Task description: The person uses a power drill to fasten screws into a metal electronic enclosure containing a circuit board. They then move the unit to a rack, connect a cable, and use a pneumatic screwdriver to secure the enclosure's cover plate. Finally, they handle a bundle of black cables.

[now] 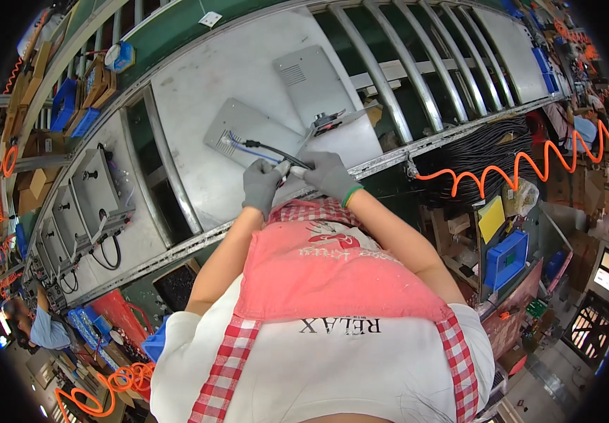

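Both my hands wear grey gloves and meet close in front of my apron. My right hand [329, 175] is closed round a black cable [276, 152], whose other end reaches out over a grey vented panel [248, 130]. Beside it my left hand [262, 185] is pinched, its fingertips near the right thumb; a small dark and reddish piece shows below them, too hidden to name. A thin blue wire [248, 151] runs from the panel's vent to the left fingers. Just beyond my right hand stands an open grey metal housing [343, 137] with a dark part [327, 123] at its edge.
A second grey vented panel [311, 81] lies farther back on the pale worktop [184, 92]. Metal rollers [382, 77] flank it at right. Several grey housings [96, 190] stand at left. Black cables [473, 158], an orange coiled hose [530, 163] and a blue bin [507, 259] are at right.
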